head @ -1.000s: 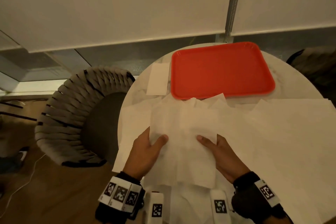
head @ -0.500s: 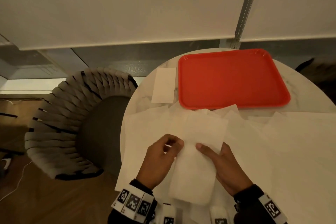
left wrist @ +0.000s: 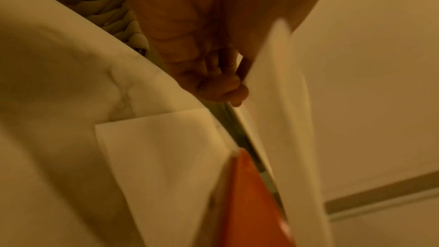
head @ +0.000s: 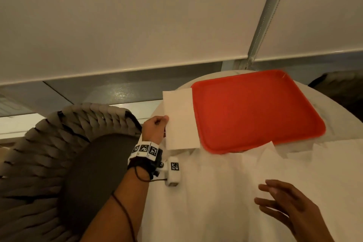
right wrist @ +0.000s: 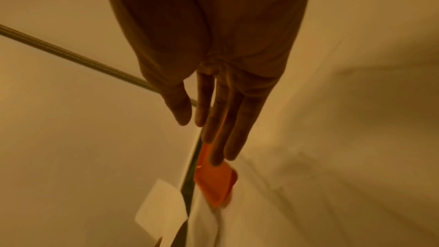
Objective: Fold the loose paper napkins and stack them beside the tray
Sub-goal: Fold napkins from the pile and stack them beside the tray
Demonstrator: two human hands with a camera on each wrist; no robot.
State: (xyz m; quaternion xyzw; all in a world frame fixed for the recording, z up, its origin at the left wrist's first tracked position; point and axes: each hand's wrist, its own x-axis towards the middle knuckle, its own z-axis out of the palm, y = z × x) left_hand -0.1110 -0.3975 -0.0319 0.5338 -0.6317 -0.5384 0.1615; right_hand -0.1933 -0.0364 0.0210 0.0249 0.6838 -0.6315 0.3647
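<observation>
Woven chair (head: 64,155) seen left of tray (head: 253,112), beyond table (head: 334,112) edge; window blind (head: 137,21) behind tray. Folded napkin (head: 180,118) pinched at left edge by left hand (head: 155,129), fingers curled, held just left of tray over another folded napkin (left wrist: 161,157). Loose napkins (head: 225,192) spread on near side of tray, overlapping its near rim. Right hand (head: 284,208) held over them, fingers straight, nothing gripped.

One red tray (head: 255,110), two folded napkins (head: 180,122), one chair (head: 59,153); loose napkins (head: 216,192) overlap, perhaps several.
</observation>
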